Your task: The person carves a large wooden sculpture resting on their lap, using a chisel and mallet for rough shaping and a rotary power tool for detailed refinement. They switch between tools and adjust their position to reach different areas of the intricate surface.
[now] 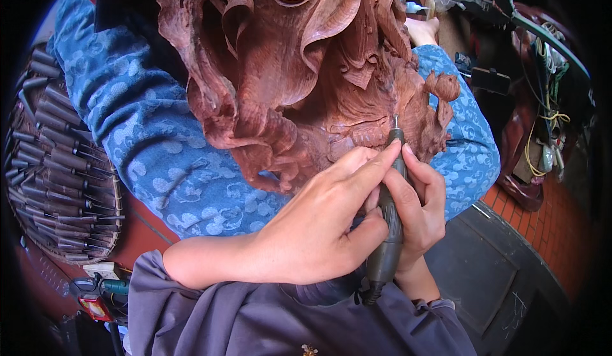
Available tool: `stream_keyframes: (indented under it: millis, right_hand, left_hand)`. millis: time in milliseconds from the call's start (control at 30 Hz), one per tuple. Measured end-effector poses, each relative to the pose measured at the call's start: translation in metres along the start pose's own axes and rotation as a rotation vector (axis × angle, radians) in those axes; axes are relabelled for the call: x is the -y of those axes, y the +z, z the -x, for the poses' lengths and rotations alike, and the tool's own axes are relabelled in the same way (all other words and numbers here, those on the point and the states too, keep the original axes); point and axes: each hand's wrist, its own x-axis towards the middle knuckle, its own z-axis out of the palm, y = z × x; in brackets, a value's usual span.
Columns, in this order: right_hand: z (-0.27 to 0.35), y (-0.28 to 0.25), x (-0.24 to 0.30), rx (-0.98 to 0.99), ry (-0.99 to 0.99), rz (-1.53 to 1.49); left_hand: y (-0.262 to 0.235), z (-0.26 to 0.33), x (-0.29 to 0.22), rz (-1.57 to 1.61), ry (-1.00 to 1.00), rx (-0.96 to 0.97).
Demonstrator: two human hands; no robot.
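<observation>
A dark grey rotary carving handpiece (386, 241) points away from me, its cord leaving the near end. My left hand (319, 219) reaches across from the left, its fingers and thumb closed against the handpiece's side. From the right, my right hand (421, 212) wraps round the same handpiece, index finger and thumb near its front. The short metal bit (395, 120) is at the surface of a reddish-brown wood carving (280, 56) with flowing folds and curled edges; whether it touches cannot be made out. A round bud-like knob (443, 87) stands out on the carving's right side.
Blue patterned cloth (159, 158) surrounds the carving, with bare skin (422, 30) showing beyond it at the far right. A round basket (118, 209) at left holds many dark-handled carving tools (60, 158). A power socket (102, 270), cords (545, 120) and a dark panel (478, 273) lie around.
</observation>
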Motion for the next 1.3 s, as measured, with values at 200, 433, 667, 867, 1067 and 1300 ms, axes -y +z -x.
stream_keyframes:
  millis: [200,433,667,867,1067,1300]
  right_hand:
    - [0.000,-0.001,-0.001,0.007,0.022,-0.036]
    - [-0.003,-0.004,-0.002,0.019,0.038,-0.091]
    - [-0.010,-0.009,-0.001,0.022,0.048,-0.125]
    - [-0.006,-0.009,0.000,0.048,0.056,-0.079]
    - [-0.009,-0.011,0.001,0.072,0.063,-0.110]
    - [-0.011,-0.011,0.001,0.066,0.054,-0.122]
  left_hand:
    - [0.000,0.000,0.001,-0.005,0.022,-0.007]
    - [0.002,-0.002,0.004,-0.030,0.093,-0.036]
    - [0.002,-0.003,0.001,-0.058,0.098,-0.048]
    - [0.003,-0.004,0.003,-0.037,0.084,-0.039]
    - [0.002,-0.004,0.003,-0.050,0.095,-0.056]
    - [0.004,-0.004,0.004,-0.040,0.110,-0.078]
